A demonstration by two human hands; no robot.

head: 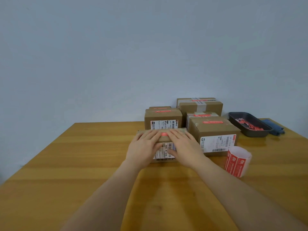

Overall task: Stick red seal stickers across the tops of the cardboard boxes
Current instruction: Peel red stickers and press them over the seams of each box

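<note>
A small cardboard box (164, 148) with a white shipping label on its front stands at the middle of the wooden table (66, 164). A red seal sticker (164, 134) lies across its top. My left hand (143, 147) and my right hand (185, 147) both lie over the box with straight fingers, fingertips flat on the top on either side of the sticker. A roll of red seal stickers (237, 161) stands on the table to the right of my right hand.
Several cardboard boxes with red stickers on top stand behind and to the right, the nearest one (215, 134) beside my right hand. A dark tray (250, 124) holding red and white paper scraps sits at the back right, a blue cloth (275, 129) beyond it.
</note>
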